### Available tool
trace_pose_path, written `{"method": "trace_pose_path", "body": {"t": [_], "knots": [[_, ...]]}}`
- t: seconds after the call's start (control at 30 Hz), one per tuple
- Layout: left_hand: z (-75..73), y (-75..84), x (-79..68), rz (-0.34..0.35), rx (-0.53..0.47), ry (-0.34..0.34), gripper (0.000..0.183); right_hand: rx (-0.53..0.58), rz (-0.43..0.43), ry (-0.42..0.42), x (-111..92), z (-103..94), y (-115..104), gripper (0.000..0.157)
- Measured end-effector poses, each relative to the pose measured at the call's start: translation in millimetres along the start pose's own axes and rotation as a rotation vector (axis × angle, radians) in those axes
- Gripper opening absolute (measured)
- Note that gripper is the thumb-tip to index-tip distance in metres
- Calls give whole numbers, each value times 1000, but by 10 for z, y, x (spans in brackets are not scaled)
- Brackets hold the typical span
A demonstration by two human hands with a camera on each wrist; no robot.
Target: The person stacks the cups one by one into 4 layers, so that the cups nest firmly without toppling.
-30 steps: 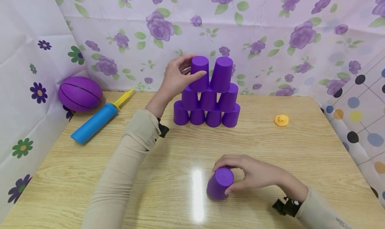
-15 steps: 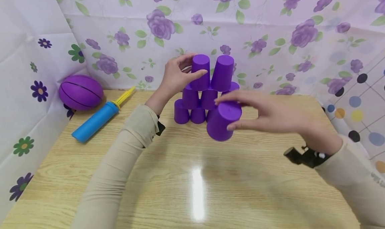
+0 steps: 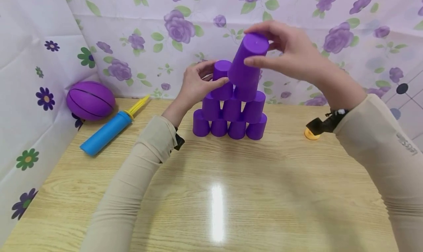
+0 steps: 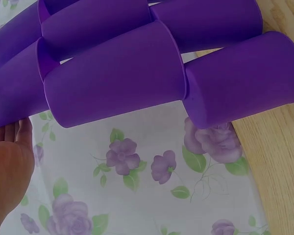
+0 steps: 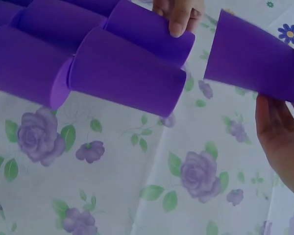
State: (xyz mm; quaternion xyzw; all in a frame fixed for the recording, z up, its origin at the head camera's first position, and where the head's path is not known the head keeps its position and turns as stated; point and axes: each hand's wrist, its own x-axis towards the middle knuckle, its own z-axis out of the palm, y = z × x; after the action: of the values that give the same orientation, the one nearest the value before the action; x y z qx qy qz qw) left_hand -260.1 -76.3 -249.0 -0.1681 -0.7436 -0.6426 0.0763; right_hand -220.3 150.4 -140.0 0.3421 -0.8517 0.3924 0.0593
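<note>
Purple cups stand upside down in a stepped stack: several in the bottom row (image 3: pixel 219 128), three in the middle row (image 3: pixel 232 110), two on top. My left hand (image 3: pixel 195 83) grips the top row's left cup (image 3: pixel 222 72), thumb in front and fingers behind. My right hand (image 3: pixel 292 51) holds another upside-down purple cup (image 3: pixel 246 61), slightly tilted, above the top row; it partly covers the top row's right cup (image 3: pixel 246 93) in the head view. In the right wrist view, the held cup (image 5: pixel 255 58) is apart from the stacked cups.
A purple ball (image 3: pixel 90 100) and a blue pump with a yellow end (image 3: pixel 107 132) lie at the table's left. A small yellow duck toy (image 3: pixel 311 134) is at the right, partly behind the right wrist's camera. A flowered cloth (image 3: pixel 142 53) hangs behind the stack.
My right hand has lifted its cup from the front of the table, up and away from me, to above the stack. The left hand keeps its grip on the top left cup.
</note>
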Motion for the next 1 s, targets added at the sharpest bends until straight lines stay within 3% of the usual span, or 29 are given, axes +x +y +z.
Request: {"method": "trace_pose_path", "body": {"t": [0.13,0.33,0.63,1.0], "knots": [[-9,-91,37,18,4,3,52,-15,89,75,160,11,6,54],[-11,-94,34,39,-8,2,51,19,172,81,360,13,64,53],[54,121,-50,-7,-8,-35,53,89,255,81,440,22,194,54],[79,216,-105,-9,22,-36,51,-5,241,38,437,75,229,59]]}}
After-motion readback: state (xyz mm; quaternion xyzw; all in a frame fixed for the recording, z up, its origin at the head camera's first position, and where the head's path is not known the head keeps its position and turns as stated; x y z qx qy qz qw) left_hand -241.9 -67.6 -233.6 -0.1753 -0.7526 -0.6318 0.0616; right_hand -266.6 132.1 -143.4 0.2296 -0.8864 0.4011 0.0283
